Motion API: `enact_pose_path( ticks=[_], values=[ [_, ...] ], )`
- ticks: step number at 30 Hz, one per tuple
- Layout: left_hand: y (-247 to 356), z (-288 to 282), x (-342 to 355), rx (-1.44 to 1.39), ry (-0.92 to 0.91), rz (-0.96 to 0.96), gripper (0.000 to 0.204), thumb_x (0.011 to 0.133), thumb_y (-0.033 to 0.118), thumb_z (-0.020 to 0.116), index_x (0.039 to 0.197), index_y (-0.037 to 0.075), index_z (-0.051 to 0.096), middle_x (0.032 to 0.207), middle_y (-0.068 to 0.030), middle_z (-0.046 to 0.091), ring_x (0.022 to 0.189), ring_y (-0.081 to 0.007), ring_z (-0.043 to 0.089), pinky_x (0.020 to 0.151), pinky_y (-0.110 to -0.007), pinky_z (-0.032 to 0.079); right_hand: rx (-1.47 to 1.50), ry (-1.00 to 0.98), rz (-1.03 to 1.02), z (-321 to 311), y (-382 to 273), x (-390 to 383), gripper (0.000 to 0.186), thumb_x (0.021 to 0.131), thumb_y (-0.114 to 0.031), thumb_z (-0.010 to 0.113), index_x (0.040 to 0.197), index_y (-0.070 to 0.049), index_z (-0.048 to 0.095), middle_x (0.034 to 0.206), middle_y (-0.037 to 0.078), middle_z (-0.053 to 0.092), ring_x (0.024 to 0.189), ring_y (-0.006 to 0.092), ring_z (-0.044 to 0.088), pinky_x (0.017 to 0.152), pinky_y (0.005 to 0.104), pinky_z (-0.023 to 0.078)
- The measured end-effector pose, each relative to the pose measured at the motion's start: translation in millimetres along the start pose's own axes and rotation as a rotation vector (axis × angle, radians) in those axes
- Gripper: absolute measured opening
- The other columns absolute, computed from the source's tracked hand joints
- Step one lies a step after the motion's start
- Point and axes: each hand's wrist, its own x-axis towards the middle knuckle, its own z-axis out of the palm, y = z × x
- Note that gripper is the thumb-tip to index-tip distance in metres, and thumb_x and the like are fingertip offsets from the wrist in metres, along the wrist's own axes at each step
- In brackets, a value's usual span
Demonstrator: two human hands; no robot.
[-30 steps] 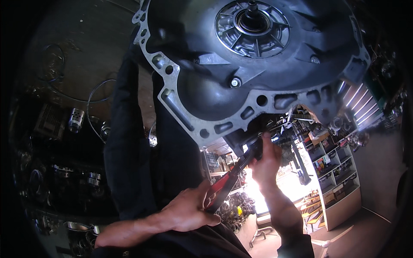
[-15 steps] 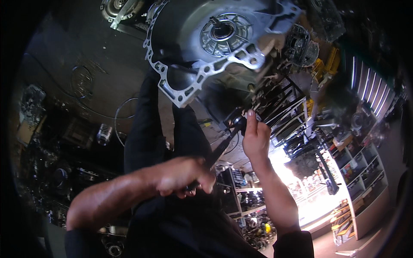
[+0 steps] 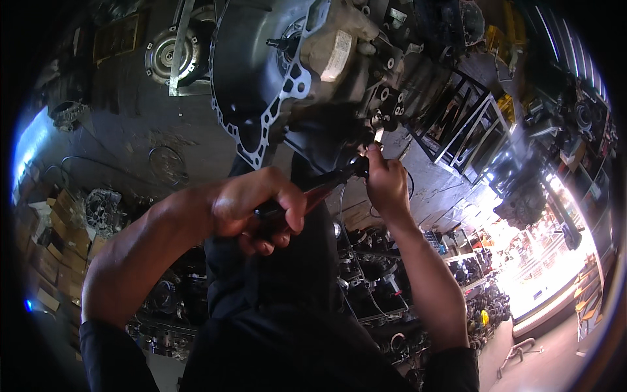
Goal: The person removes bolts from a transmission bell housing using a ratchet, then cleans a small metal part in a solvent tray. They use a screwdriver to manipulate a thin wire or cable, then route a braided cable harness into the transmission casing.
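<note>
My left hand (image 3: 261, 209) is wrapped round the grip of a long, dark ratchet wrench (image 3: 330, 179). Its shaft rises to the right. At the far end my right hand (image 3: 387, 179) closes round the wrench's head, thumb pointing up. That end meets the lower side of a large metal gearbox (image 3: 339, 55); the exact contact point is hidden by fingers and shadow. The gearbox's open bell housing (image 3: 251, 59) faces left, with a shaft (image 3: 279, 44) sticking out of its middle and a holed flange along the rim. A small shiny bracket (image 3: 378, 127) sits just above my right thumb.
A round metal converter (image 3: 170, 55) lies on the floor at upper left. Cardboard boxes (image 3: 55, 235) and a gearbox casing (image 3: 104, 212) are stacked at left. A metal frame (image 3: 464, 127) stands at right, with a bright doorway beyond. Engine parts (image 3: 372, 281) crowd the floor below.
The view has swung, so the gearbox now shows more of its side. My left hand has come up with the grip, and the wrench lies flatter. Both hands keep their hold.
</note>
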Motion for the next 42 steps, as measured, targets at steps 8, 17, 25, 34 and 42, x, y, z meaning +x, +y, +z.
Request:
enact_pose_path(
  ticks=[8,17,25,34,42],
  values=[
    [13.9,-27.6,4.0,0.029,-0.14,-0.035,0.033,0.077,0.023,0.068,0.098,-0.001,0.063,0.075,-0.0094,0.064,0.059,-0.0188,0.059,0.048,-0.029,0.04,0.098,0.077,0.301,-2.4,-25.0,-6.5,0.063,0.106,-0.041,0.051,0.07,0.008,0.069,0.071,0.032,0.065,0.07,0.0491,0.068,0.069,0.0527,0.053],
    [-15.7,-39.9,30.3,-0.006,-0.3,0.095,0.019,0.079,0.023,0.07,0.075,0.006,0.063,0.067,-0.0038,0.058,0.052,-0.0137,0.056,0.044,-0.027,0.037,-0.046,0.115,0.1,-1.4,-22.7,-7.0,0.06,0.107,-0.035,0.05,0.065,0.003,0.069,0.065,0.029,0.064,0.06,0.047,0.066,0.057,0.0515,0.051],
    [-13.9,-44.9,31.0,0.039,-0.33,0.12,0.025,0.081,0.028,0.069,0.07,0.006,0.061,0.062,-0.002,0.056,0.049,-0.0117,0.052,0.044,-0.028,0.037,-0.044,-0.033,0.214,-13.1,-24.9,-2.2,0.056,0.107,-0.034,0.048,0.073,0.004,0.071,0.074,0.029,0.067,0.071,0.047,0.067,0.066,0.052,0.053],
    [-8.6,-49.6,33.2,0.102,-0.326,0.028,0.049,0.078,0.026,0.076,0.114,-0.001,0.058,0.077,-0.0024,0.059,0.069,-0.0114,0.053,0.069,-0.029,0.044,-0.155,0.175,-0.278,-3.9,-6.3,-9.5,0.033,0.105,-0.013,0.055,0.084,0.007,0.068,0.061,0.022,0.06,0.046,0.0334,0.053,0.044,0.0423,0.036],
    [2.7,-50.5,32.1,0.324,-0.394,0.013,0.071,0.084,0.045,0.073,0.125,-0.01,0.055,0.11,-0.0236,0.067,0.107,-0.0341,0.065,0.095,-0.039,0.049,0.064,-0.279,0.045,-21.8,8.2,-20.3,0.049,0.091,0.001,0.066,0.138,0.003,0.053,0.103,0.015,0.058,0.094,0.0259,0.057,0.075,0.0334,0.049]
  ],
)
